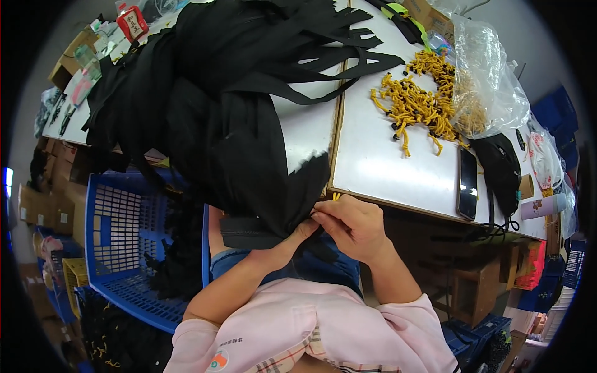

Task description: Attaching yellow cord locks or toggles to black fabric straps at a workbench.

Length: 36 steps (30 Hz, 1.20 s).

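Note:
A large heap of long black zipper-like fabric strips [205, 81] is draped over the table and hangs down toward my lap. My left hand [297, 237] pinches the end of one of these strips near the table's front edge. Close against it, my right hand [356, 225] is closed, fingers pinched together. A short bit of yellow cord [336, 196] pokes out above its knuckles. The exact spot where the fingertips meet is mostly hidden by the fingers. On the table to the right lies a pile of yellow cord pulls with black ends [423, 99].
A blue plastic basket [118, 248] holding more black strips stands at my left. Right of the cords are a clear plastic bag [485, 74], a phone [466, 183], a black pouch [499, 165] and a pale cup [544, 206]. The white table [379, 168] has a seam.

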Available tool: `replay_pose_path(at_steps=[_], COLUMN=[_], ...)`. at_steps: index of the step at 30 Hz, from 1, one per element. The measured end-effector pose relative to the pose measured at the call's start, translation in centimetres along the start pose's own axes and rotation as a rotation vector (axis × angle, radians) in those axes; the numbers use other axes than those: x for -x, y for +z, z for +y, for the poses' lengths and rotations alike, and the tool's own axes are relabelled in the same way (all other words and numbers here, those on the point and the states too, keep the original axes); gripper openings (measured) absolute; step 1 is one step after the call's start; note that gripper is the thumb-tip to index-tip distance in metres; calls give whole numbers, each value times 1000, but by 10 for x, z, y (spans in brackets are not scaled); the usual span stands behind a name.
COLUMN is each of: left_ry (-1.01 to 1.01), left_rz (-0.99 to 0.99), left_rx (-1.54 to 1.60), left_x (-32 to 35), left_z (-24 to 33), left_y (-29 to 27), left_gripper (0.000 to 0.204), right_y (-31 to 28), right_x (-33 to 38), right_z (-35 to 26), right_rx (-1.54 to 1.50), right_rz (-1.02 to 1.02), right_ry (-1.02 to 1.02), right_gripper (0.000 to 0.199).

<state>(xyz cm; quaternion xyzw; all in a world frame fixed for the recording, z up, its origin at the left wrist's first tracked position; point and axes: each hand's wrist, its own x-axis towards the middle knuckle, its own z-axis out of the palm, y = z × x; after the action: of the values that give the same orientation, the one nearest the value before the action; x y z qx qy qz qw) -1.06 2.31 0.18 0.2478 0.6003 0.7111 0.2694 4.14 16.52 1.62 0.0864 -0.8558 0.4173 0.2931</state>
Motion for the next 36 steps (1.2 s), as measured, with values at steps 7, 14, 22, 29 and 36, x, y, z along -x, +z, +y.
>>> replay_pose_path(at_steps=[7,14,22,29,36], left_ry=[-14,1,-137,-87,-50], left_rz=[104,212,82,73,-7], left_rx=[119,188,319,248,-84], left_x=[7,6,7,6,7], left_z=[-23,-7,-1,-3,10], left_y=[-4,3,-7,-7,-12], left_gripper=[23,23,25,22,21], right_y=[9,36,9,33,23], right_x=[6,25,17,24,32], right_z=[1,-9,3,-9,-3], right_rx=[-154,-347,-1349,-595,-669], right_rz=[40,264,-129,186,-16], right_ry=[66,287,855,412,442], right_gripper=[11,11,5,4,4])
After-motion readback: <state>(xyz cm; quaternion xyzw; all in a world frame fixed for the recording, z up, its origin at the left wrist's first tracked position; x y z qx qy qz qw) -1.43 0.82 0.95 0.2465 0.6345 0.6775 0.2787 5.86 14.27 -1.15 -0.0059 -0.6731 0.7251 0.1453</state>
